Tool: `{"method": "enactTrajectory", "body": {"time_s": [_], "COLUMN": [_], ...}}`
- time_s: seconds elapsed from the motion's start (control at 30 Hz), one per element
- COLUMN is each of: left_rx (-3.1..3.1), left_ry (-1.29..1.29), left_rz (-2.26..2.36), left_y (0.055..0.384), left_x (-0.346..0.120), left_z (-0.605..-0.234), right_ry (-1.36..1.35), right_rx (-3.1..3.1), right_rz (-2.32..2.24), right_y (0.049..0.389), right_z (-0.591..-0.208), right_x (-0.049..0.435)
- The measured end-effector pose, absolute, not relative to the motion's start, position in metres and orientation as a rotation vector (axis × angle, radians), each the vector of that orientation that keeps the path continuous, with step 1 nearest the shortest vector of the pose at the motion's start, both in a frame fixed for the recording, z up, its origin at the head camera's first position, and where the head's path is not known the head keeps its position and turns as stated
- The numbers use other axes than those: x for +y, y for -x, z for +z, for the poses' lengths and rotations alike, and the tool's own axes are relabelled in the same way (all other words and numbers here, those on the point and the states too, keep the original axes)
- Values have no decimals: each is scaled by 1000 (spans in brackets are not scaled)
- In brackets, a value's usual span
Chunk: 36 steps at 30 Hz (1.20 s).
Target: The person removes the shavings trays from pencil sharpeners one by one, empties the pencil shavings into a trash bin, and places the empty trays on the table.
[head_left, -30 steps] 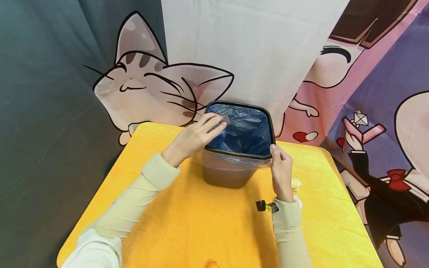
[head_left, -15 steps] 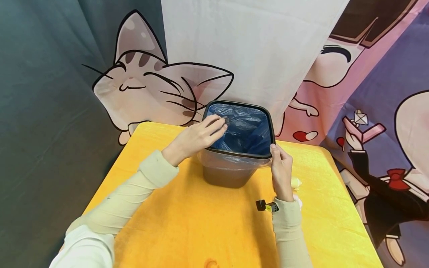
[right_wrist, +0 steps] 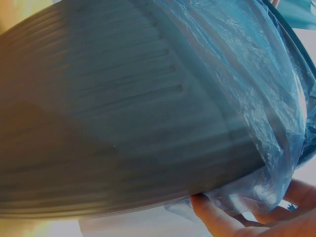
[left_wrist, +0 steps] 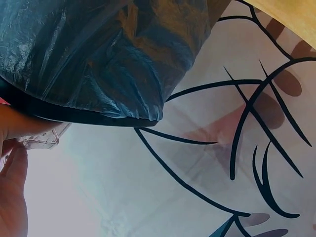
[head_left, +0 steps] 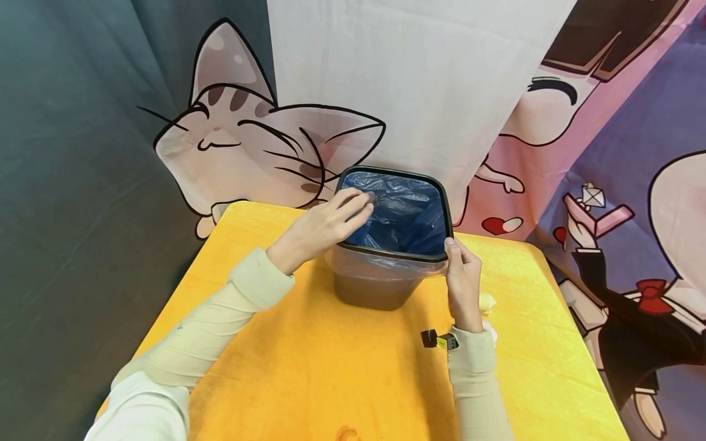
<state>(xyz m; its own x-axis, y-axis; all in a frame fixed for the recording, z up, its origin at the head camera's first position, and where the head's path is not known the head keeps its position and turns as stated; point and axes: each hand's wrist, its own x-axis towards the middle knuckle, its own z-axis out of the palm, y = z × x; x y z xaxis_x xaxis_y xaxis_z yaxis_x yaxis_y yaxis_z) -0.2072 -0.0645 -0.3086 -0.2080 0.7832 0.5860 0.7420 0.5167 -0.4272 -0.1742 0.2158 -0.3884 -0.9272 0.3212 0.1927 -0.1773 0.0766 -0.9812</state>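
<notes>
A dark trash bin point(head_left: 377, 291) with a black rim stands on the table, its blue plastic liner point(head_left: 405, 211) folded over the edge. At the left side of the opening, my left hand point(head_left: 331, 223) pinches a small piece of clear plastic point(left_wrist: 44, 139) above the liner. My right hand point(head_left: 463, 278) grips the bin at its near right corner, thumb on the rim. In the right wrist view, the fingers point(right_wrist: 217, 217) touch the bin's outside, where the overhanging liner bunches.
The bin rests on a yellow cloth-covered table point(head_left: 331, 367). Behind my right wrist lie a pale yellow item point(head_left: 487, 302) and a white item point(head_left: 490, 331), partly hidden. Printed cartoon curtains point(head_left: 408, 79) hang close behind the table.
The clear plastic showed flat beyond my left fingertips and now sits lower and more hidden by them. My left forearm shifted slightly left; the right hand and bin stayed put.
</notes>
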Motion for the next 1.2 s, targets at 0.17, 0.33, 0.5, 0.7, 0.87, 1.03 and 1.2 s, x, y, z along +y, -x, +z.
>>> {"method": "enactTrajectory", "body": {"time_s": [0.17, 0.33, 0.5, 0.7, 0.87, 1.03, 1.2], "left_rx": [-2003, -2059, -2079, -2120, -2148, -2174, -2198], "left_ry": [1213, 1186, 1145, 1086, 1046, 1044, 1043], "left_rz": [27, -35, -61, -200, -312, -454, -553], "left_y": [207, 207, 208, 207, 207, 208, 209], "left_x": [-66, -69, -70, -69, -68, -68, -68], "left_z": [-310, -312, -311, -314, -315, -315, -314], "right_ry": [151, 149, 158, 172, 157, 171, 160], "right_rx": [-2007, -2015, -2019, -2032, -2027, -2029, -2012], "right_rz": [1913, 1903, 1903, 1891, 1901, 1914, 1914], "right_y": [173, 174, 173, 173, 173, 172, 173], "right_z": [-389, -389, -389, -389, -389, -389, -389], "right_x": [216, 216, 216, 216, 216, 217, 217]}}
